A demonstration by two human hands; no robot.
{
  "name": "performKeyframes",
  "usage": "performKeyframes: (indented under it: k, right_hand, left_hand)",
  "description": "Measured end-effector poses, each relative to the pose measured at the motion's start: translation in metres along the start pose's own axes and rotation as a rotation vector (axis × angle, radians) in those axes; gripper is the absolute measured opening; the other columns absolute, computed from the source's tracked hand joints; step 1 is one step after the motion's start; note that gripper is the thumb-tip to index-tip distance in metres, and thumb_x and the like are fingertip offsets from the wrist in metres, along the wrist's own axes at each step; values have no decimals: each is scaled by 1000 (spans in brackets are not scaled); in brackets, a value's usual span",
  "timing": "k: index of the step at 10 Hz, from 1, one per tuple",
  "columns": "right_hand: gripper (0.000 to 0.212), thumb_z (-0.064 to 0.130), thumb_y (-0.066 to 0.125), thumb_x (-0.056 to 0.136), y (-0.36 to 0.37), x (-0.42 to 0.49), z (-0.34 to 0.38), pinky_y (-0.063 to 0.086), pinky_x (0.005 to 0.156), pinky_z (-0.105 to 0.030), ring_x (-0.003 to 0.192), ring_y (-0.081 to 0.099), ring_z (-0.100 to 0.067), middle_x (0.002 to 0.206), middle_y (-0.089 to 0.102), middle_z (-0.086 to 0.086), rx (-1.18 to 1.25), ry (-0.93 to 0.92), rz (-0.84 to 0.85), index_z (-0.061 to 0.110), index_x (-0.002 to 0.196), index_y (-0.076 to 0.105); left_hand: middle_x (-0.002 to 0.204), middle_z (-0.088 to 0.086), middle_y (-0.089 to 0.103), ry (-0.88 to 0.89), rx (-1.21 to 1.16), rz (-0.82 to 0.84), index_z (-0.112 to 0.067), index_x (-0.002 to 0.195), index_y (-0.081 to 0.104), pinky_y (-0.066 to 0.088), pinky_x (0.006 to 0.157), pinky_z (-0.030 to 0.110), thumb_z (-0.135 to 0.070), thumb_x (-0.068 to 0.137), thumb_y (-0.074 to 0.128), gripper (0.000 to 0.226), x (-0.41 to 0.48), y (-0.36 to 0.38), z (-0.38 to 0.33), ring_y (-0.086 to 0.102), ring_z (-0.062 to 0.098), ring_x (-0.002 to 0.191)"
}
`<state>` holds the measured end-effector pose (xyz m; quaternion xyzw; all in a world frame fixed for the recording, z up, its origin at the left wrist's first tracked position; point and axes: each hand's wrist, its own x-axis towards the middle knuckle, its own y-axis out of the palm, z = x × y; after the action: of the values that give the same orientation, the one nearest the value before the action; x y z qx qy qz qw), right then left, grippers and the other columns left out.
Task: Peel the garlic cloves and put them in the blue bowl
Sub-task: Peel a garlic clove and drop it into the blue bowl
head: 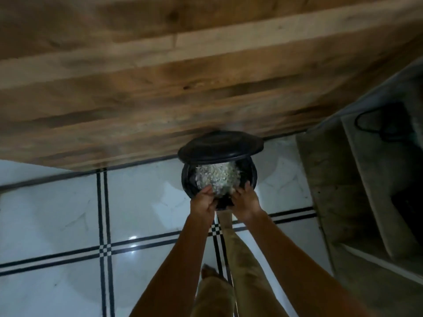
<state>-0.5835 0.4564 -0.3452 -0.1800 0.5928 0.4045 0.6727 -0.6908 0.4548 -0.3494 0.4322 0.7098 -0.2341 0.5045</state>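
Observation:
A round black bin [190,179] stands on the floor below the table edge, its lid [219,145] tilted up at the back. Pale garlic peels [216,179] fill its opening. My left hand [204,202] and my right hand [246,201] reach down to the bin's near side. They grip a dark container [223,203] between them, held at the bin's mouth; its shape is too dark to make out. Neither the blue bowl nor any garlic clove is in view.
A wooden table top [160,88] fills the upper view. Below it lies a white tiled floor [148,202] with black lines. A grey concrete structure [343,179] with a black cable stands at the right. My legs [240,259] and a bare foot show below the arms.

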Motion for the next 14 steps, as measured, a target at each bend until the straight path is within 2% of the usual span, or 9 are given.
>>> performKeyframes:
  k: [1,2,3,6,7,8,10,12,14]
  right_hand:
    - [60,44,51,91,13,36,14,35,104,-40,127,40,-31,140,41,-12,-30,29,-91,14,141,36]
    - [51,25,62,87,16,38,24,41,99,-36,123,47,-32,137,48,-14,-139,-15,-64,6,132,48]
    - [44,20,63,87,9,34,34,41,99,-32,128,44,-25,136,50,-8,-286,-51,-136,4,127,53]
    - [30,14,48,95,-27,-89,19,34,108,-39,128,42,-36,137,46,-22,-211,-176,-38,4,123,55]
    - [17,9,42,97,-58,-173,16,38,104,-43,108,56,-35,110,56,-23,-84,-285,-3,7,86,55]
    - [15,8,39,97,-114,-253,13,44,91,-40,105,55,-30,108,56,-15,-2,-442,-33,11,89,51]
    - [18,9,56,90,-291,-382,22,48,84,-35,95,61,-23,105,64,-12,50,-951,-426,16,107,56]
    - [20,5,56,89,-525,-482,-18,47,93,-32,97,60,-13,105,66,-6,183,-1080,-1004,8,108,63]
    - [24,15,53,93,-685,-536,-53,42,82,-24,103,57,-14,113,63,-2,116,-978,-1312,11,116,61]
  left_hand:
    - [136,14,48,-219,-181,-76,-3,126,52,47,74,23,4,96,40,33,28,20,-9,57,26,105]
    - [158,1,11,-20,603,-226,-21,148,22,39,99,23,-10,94,50,61,33,30,-10,13,19,144]
    - [147,19,36,-144,-173,-74,-7,141,36,42,96,25,1,97,39,45,22,32,-13,37,29,135]
    - [114,15,62,28,152,116,-1,108,60,47,87,30,-4,95,49,17,-95,14,2,57,27,116]
    - [107,13,66,140,231,168,-3,110,62,50,79,27,-2,92,53,21,-163,25,15,63,21,97]
    - [88,5,65,171,383,271,-1,118,60,48,71,22,-4,93,51,27,-245,52,48,62,13,79]
    - [75,0,69,156,782,719,-9,97,64,49,72,24,-6,94,50,15,-381,163,180,65,11,70]
    - [76,2,69,167,1073,1132,-10,91,65,52,63,21,0,92,51,17,-502,264,389,64,11,68]
    - [130,12,55,1109,1513,1141,-10,131,55,37,105,33,4,87,47,46,-518,359,534,50,23,122]
